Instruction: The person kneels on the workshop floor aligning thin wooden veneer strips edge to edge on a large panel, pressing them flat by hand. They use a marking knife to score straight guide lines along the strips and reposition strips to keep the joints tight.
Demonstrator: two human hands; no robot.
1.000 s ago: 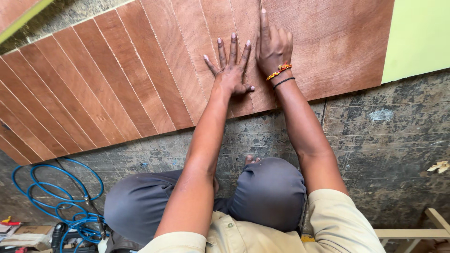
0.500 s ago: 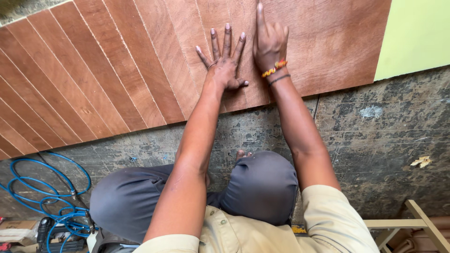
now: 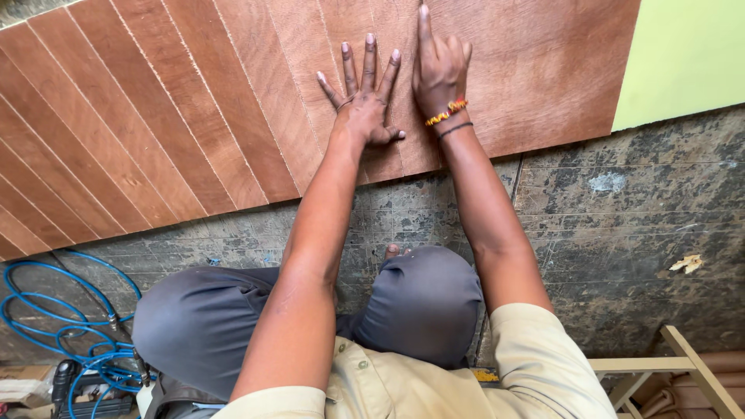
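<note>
Both hands have shifted only slightly on the board since the earlier frames, the left hand [image 3: 365,109] sliding a little up and left while the right hand [image 3: 438,70] stays beside it. Left grip: fingers [image 3: 370,58] spread apart and laid flat, palm down, clamped on nothing. Right grip: forefinger [image 3: 424,27] extended straight along a seam, remaining fingers curled loosely, pressing on the surface and holding nothing. An orange bead bracelet [image 3: 446,115] and a thin dark band [image 3: 454,129] sit on the right wrist. Both hands rest on a large sheet of reddish-brown plywood [image 3: 543,70], which lies flat on the floor ahead of the person. Narrow strips of the same wood [image 3: 155,116] lie side by side to the left, edges touching, set at a slant; the hands sit where the strips meet the uncut sheet. Below the sheet is a dark, stained tiled floor [image 3: 636,209]. Grey-trousered knees [image 3: 423,302] are folded near the sheet's lower edge. A coiled blue hose [image 3: 46,310] lies at the lower left. A pale wooden frame [image 3: 683,361] shows at the lower right, and a small pale scrap [image 3: 687,264] lies on the floor above it. A light green panel [image 3: 683,54] fills the upper right.
</note>
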